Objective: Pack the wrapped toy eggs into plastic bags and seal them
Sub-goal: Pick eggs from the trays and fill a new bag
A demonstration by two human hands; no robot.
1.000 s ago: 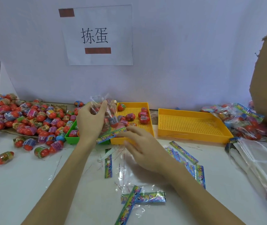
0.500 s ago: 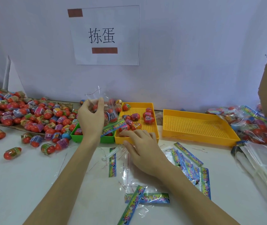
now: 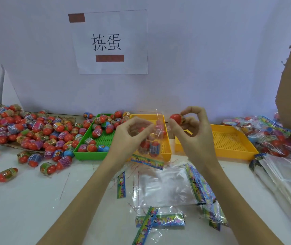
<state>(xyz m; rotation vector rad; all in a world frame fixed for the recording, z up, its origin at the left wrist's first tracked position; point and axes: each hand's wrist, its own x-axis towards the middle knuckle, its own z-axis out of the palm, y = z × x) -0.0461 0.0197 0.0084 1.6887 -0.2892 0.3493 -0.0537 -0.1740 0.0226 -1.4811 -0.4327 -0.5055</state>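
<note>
Red-ended wrapped toy egg (image 3: 175, 118) pinched in right hand (image 3: 193, 133) fingertips, long axis roughly level, red end pointing left twd mouth of clear plastic bag (image 3: 151, 138). Left hand (image 3: 129, 137) pinches bag's top edge, bag hanging upright w/ several eggs inside, above front of yellow perforated tray (image 3: 166, 149).

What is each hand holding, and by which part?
The left hand pinches the clear plastic bag near its open top edge. The right hand holds a wrapped toy egg by one end, red end toward the bag.
</note>
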